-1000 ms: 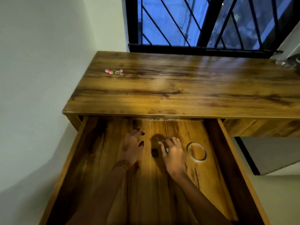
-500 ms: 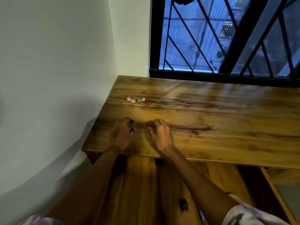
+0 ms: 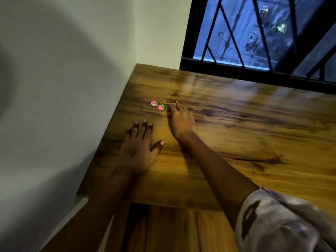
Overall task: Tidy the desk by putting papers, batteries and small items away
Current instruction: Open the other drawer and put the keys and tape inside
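Observation:
A small keychain with two pink-and-green charms (image 3: pixel 157 105) and a metal ring lies near the desk's far left corner. My right hand (image 3: pixel 180 119) reaches over it, fingertips pinching the metal ring end while the charms still rest on the wood. My left hand (image 3: pixel 139 144) lies flat and spread on the wooden desk (image 3: pixel 245 135), just in front of the keychain and apart from it. The open drawer (image 3: pixel 163 230) shows below the desk's front edge.
A white wall runs along the desk's left side. A black barred window stands behind the desk at the back right. My right sleeve (image 3: pixel 283 222) covers part of the drawer.
Both hands left the drawer and came up onto the desktop. My right hand has moved forward to the keychain and closed on its ring; my left hand has settled flat.

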A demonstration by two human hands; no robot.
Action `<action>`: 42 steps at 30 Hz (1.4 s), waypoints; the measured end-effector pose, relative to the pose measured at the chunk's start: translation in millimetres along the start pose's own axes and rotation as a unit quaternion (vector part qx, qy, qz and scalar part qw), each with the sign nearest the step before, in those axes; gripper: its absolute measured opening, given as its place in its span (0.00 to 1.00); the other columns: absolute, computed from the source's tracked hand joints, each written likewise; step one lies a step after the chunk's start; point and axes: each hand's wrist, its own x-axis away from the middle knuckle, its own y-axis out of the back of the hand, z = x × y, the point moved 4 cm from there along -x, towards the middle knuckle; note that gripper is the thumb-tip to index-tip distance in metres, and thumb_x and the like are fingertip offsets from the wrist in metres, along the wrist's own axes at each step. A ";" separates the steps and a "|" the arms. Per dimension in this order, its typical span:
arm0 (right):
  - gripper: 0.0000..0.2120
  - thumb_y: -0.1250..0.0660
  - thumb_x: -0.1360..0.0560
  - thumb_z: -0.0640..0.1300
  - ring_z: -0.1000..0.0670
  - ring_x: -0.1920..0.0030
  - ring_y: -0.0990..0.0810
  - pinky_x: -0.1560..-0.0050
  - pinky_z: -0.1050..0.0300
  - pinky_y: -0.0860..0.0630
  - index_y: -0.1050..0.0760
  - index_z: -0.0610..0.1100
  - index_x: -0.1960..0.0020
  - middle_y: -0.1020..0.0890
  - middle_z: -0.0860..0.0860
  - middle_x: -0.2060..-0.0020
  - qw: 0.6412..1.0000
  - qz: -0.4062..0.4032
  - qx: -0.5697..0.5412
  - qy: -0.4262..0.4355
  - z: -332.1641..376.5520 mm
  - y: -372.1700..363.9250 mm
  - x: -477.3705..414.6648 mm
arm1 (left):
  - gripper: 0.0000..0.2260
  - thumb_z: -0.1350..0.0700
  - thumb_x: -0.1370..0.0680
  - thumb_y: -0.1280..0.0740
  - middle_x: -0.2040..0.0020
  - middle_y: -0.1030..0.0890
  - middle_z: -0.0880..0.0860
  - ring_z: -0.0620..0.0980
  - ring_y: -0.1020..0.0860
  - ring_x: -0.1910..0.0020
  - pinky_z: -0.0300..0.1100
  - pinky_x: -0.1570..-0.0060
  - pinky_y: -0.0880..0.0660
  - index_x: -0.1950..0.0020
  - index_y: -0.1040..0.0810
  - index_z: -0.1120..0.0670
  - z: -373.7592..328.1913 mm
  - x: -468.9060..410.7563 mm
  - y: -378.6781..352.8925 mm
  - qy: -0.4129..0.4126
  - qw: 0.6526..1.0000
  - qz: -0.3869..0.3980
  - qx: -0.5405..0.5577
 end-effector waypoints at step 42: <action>0.14 0.35 0.25 0.38 0.44 0.44 0.22 0.47 0.55 0.24 0.27 0.39 0.39 0.24 0.42 0.41 0.944 0.158 -0.171 -0.232 -14.1 -9.6 375.4 | 0.36 0.54 0.26 0.35 0.24 0.51 0.61 0.54 0.58 0.26 0.48 0.28 0.59 0.25 0.51 0.64 -0.4 311.9 -38.6 -0.009 0.998 -0.018 0.065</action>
